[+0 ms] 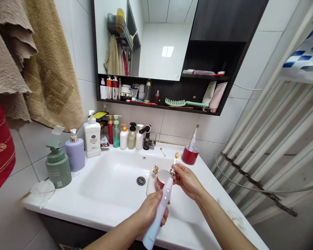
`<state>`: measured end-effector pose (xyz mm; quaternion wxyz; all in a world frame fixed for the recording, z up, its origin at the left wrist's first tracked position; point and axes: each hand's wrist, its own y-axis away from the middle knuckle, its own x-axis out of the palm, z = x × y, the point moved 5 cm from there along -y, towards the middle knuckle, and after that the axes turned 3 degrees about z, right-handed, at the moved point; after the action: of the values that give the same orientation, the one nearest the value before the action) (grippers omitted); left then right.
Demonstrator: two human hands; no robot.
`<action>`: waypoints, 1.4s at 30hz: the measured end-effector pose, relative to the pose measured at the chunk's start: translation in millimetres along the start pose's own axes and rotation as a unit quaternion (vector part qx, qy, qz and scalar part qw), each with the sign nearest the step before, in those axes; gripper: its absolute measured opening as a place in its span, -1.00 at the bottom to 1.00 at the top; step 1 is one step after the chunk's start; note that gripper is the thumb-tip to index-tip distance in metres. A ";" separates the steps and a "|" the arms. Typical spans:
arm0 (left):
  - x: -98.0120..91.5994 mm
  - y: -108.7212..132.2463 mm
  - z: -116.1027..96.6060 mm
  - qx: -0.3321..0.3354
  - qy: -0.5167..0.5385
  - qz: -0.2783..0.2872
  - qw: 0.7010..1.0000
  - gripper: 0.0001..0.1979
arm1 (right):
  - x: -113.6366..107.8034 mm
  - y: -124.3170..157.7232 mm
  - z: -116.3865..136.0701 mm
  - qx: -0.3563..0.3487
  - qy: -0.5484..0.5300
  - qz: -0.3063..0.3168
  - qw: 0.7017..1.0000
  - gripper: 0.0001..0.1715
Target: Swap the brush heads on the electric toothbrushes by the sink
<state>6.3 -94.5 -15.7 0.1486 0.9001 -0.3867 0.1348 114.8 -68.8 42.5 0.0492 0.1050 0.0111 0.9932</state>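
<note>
My left hand (153,210) is wrapped round the pale pink-and-blue handle of an electric toothbrush (161,211), tilted over the front of the sink. At its upper end, the fingers of my right hand (185,178) pinch a white brush head (175,159) with yellow bristles, close to the metal shaft. Whether head and handle are fully joined I cannot tell. Just behind the handle stands a red cup (163,178), partly covered by my hands. A second brush head (163,152) lies on the sink's back rim. Another electric toothbrush (192,143) stands in a red cup (190,155) at the right.
The white sink (106,184) has a dark drain (141,181) and a black faucet (146,137). Several pump bottles line its back and left, including a green one (58,166). A dark mirror cabinet (159,104) hangs above; white radiator pipes (266,139) stand at the right.
</note>
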 end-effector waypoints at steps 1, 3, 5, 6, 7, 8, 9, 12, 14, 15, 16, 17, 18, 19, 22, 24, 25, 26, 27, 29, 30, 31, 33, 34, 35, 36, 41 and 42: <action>1.7 2.4 0.3 -0.001 0.005 -0.003 1.000 -0.46 | 1.5 2.9 1.1 -0.007 0.007 -0.001 1.000 -0.77; 5.3 7.1 1.1 -0.006 0.024 -0.011 1.000 -0.46 | 3.8 8.1 3.8 -0.028 0.020 -0.012 0.999 -0.77; 9.4 11.2 1.7 -0.013 0.050 -0.013 0.999 -0.45 | 5.8 11.9 5.8 -0.047 0.028 -0.031 0.998 -0.76; 11.3 12.8 1.7 -0.016 0.061 -0.011 0.998 -0.46 | 7.1 13.1 5.8 -0.052 0.030 -0.039 0.997 -0.76; 12.7 14.0 1.2 -0.017 0.068 -0.010 0.997 -0.46 | 8.9 13.9 5.0 -0.052 0.033 -0.040 0.997 -0.76; 13.3 14.9 0.4 -0.015 0.071 -0.012 0.997 -0.46 | 11.0 14.3 3.8 -0.050 0.038 -0.039 0.997 -0.75; 13.3 15.6 -0.6 -0.012 0.072 -0.017 0.997 -0.46 | 13.2 14.5 2.2 -0.047 0.041 -0.036 0.997 -0.75; 11.6 16.4 -3.8 0.000 0.068 -0.029 0.997 -0.46 | 18.5 15.5 -0.5 -0.046 0.045 -0.036 0.997 -0.72; 10.7 16.5 -5.4 0.006 0.063 -0.027 0.998 -0.46 | 21.0 17.5 0.2 -0.050 0.044 -0.043 0.997 -0.71; 10.0 16.4 -6.2 0.012 0.058 -0.027 0.998 -0.46 | 22.2 18.8 0.9 -0.052 0.047 -0.044 0.997 -0.71; 9.3 16.3 -7.0 0.021 0.049 -0.026 0.998 -0.46 | 23.2 20.2 1.9 -0.055 0.054 -0.048 0.996 -0.71; 8.6 16.1 -7.5 0.031 0.038 -0.025 0.998 -0.47 | 24.1 21.6 2.7 -0.059 0.063 -0.051 0.995 -0.71; 7.9 15.6 -7.7 0.040 0.024 -0.025 0.999 -0.47 | 24.6 22.7 3.0 -0.064 0.075 -0.055 0.994 -0.70; 7.0 15.0 -7.5 0.048 0.008 -0.027 0.998 -0.48 | 24.8 23.3 2.7 -0.068 0.088 -0.060 0.992 -0.69; 3.3 12.9 -5.9 0.072 -0.042 -0.057 0.995 -0.52 | 22.0 21.4 -0.6 -0.085 0.134 -0.092 0.983 -0.67; 1.9 12.3 -5.9 0.090 -0.056 -0.081 0.991 -0.54 | 18.4 19.1 -0.9 -0.110 0.162 -0.128 0.972 -0.65; 2.1 12.1 -6.2 0.094 -0.053 -0.086 0.990 -0.54 | 17.4 17.9 -0.8 -0.118 0.169 -0.139 0.969 -0.65; 2.8 11.8 -6.6 0.092 -0.043 -0.085 0.991 -0.54 | 17.1 16.5 -1.2 -0.114 0.167 -0.140 0.969 -0.65; 3.8 11.2 -7.1 0.084 -0.029 -0.079 0.993 -0.53 | 17.8 15.2 -2.5 -0.099 0.156 -0.130 0.974 -0.65; 6.4 8.8 -10.5 0.065 -0.002 -0.054 0.996 -0.51 | 21.8 14.0 -6.4 -0.051 0.111 -0.084 0.989 -0.66; 7.9 6.9 -13.9 0.061 0.005 -0.037 0.997 -0.51 | 24.6 14.4 -7.6 -0.035 0.084 -0.054 0.994 -0.65; 8.8 4.5 -18.3 0.064 0.008 -0.023 0.998 -0.51 | 27.3 15.3 -7.7 -0.029 0.062 -0.026 0.997 -0.64; 9.0 -2.3 -29.2 0.080 -0.008 -0.007 0.997 -0.52 | 29.8 16.6 -5.2 -0.036 0.044 0.013 0.998 -0.64; 7.9 -6.6 -34.6 0.088 -0.026 -0.008 0.996 -0.53 | 28.8 16.3 -2.8 -0.042 0.048 0.020 0.998 -0.64; 5.8 -11.4 -39.7 0.094 -0.051 -0.015 0.994 -0.54 | 26.2 14.8 0.7 -0.048 0.057 0.016 0.997 -0.65; 2.2 -16.4 -44.7 0.104 -0.089 -0.036 0.990 -0.54 | 21.9 12.1 5.8 -0.056 0.068 0.003 0.996 -0.65; -23.6 -35.3 -54.1 0.163 -0.279 -0.204 0.924 -0.72 | -15.5 -15.1 48.5 -0.187 0.115 -0.143 0.965 -0.61; -25.7 -38.7 -50.0 0.164 -0.308 -0.213 0.913 -0.75 | -22.2 -22.4 53.2 -0.209 0.141 -0.165 0.954 -0.61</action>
<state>11.3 -33.7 14.8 -0.1026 0.9698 -0.1847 -0.1219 149.7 -48.2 89.2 0.2313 -0.0519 -0.1724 0.9561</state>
